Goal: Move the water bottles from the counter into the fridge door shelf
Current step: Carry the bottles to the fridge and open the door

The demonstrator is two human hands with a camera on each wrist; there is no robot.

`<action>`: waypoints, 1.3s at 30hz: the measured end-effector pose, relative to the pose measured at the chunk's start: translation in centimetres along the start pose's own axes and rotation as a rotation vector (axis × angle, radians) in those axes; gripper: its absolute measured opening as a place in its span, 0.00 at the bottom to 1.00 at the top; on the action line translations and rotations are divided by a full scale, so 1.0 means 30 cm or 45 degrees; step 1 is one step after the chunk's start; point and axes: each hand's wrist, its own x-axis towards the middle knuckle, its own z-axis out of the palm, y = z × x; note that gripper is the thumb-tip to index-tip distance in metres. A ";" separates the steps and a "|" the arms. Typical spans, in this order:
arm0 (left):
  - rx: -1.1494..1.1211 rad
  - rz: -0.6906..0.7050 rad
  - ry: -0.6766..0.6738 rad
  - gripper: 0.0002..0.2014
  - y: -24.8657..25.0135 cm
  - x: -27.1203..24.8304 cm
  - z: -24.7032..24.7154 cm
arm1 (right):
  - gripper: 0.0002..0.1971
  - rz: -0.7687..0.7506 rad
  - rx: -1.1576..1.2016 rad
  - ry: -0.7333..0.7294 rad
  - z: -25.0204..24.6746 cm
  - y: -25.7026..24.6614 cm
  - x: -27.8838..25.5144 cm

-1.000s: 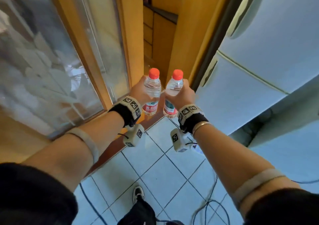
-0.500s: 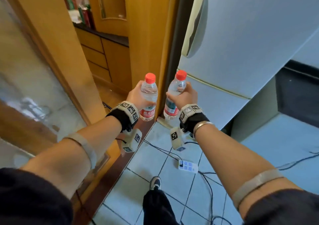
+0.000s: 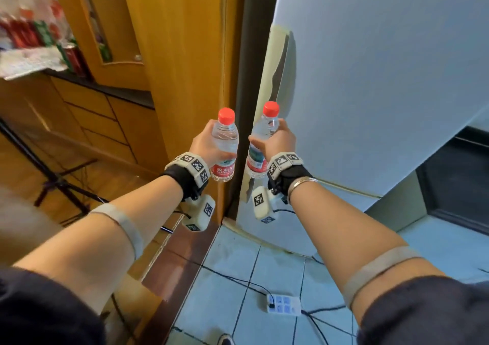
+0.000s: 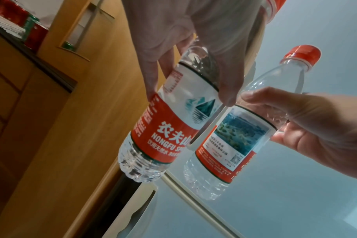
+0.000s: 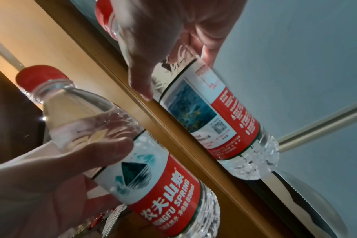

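Each hand grips one upright bottle, both held side by side, apart, in front of the shut fridge door (image 3: 370,93). The left hand (image 3: 205,146) curls round the left bottle (image 3: 225,146); the right hand (image 3: 277,141) curls round the right bottle (image 3: 260,146), nearer the door's handle recess (image 3: 284,61) just beyond it. The shelf is hidden behind the door, and neither hand is free to open it.
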 end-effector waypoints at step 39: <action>0.094 0.043 -0.077 0.35 0.012 0.392 -0.037 | 0.29 -0.089 -0.378 0.092 0.108 -0.091 0.401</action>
